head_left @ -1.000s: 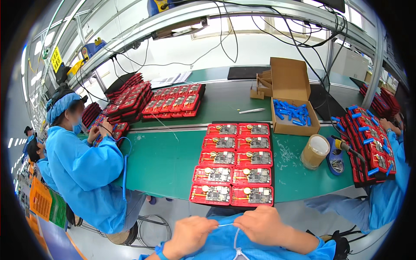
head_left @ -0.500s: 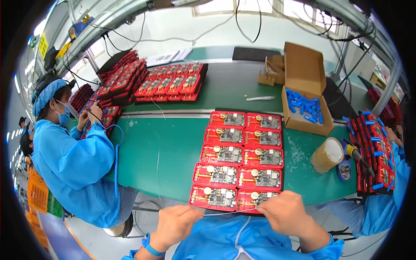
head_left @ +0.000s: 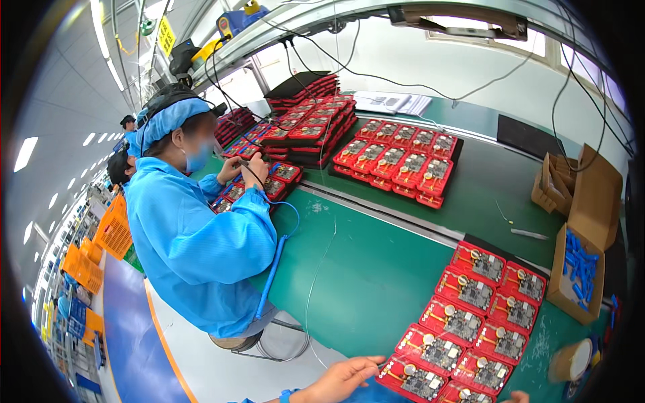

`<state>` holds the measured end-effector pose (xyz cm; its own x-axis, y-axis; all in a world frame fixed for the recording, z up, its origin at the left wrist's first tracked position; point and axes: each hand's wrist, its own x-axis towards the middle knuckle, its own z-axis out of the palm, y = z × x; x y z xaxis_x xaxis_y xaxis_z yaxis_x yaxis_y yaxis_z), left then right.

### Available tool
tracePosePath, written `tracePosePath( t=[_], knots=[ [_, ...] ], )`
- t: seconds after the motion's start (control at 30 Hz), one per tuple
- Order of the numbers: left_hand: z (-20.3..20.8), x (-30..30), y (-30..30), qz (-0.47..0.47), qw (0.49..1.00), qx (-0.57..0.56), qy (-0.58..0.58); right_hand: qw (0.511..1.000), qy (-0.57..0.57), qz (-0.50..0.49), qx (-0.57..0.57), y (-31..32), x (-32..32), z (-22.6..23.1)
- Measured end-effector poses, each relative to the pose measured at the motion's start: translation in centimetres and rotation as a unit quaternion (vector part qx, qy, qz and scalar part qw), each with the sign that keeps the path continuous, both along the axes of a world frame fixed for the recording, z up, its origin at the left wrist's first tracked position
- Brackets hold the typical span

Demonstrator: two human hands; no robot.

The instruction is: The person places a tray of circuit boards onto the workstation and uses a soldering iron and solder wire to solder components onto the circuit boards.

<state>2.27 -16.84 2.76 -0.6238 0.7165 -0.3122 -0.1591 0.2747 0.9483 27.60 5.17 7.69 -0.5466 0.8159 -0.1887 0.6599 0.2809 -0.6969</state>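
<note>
At the lower edge my left hand (head_left: 342,379) is closed, its fingertips pinched beside the near left corner of a block of red trays. A thin pale wire (head_left: 310,302) hangs in a curve down to this hand. Each red tray (head_left: 457,319) holds a circuit board with a round gold-coloured cell, set out in two columns. Only a bit of my right hand (head_left: 519,397) shows at the bottom edge, below the near trays; its fingers are mostly cut off.
On the left a co-worker in blue (head_left: 195,248) works over red trays. Stacked red trays (head_left: 396,161) stand at the back. To the right are a carton of blue pieces (head_left: 578,275) and a cream-coloured roll (head_left: 571,363). Cables (head_left: 457,101) hang from the frame above.
My view has swung left, so the trays appear farther right and lower. The wire was stretched between my two hands before; my right hand has now nearly left the picture.
</note>
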Motion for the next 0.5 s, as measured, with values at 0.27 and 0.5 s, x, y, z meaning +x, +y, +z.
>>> tracePosePath(
  t=[0.27, 0.5],
  knots=[
    [-0.3, -0.8, 2.2, -0.002, 0.999, 0.042, -0.021, 0.965, 0.155, -0.083, -0.193, -1.7, 1.1, -4.2],
    [-0.1, -4.1, 2.2, 0.003, 0.994, 0.003, 0.113, 0.977, 0.040, 0.123, 0.168, -1.5, -2.0, -4.4]
  ],
)
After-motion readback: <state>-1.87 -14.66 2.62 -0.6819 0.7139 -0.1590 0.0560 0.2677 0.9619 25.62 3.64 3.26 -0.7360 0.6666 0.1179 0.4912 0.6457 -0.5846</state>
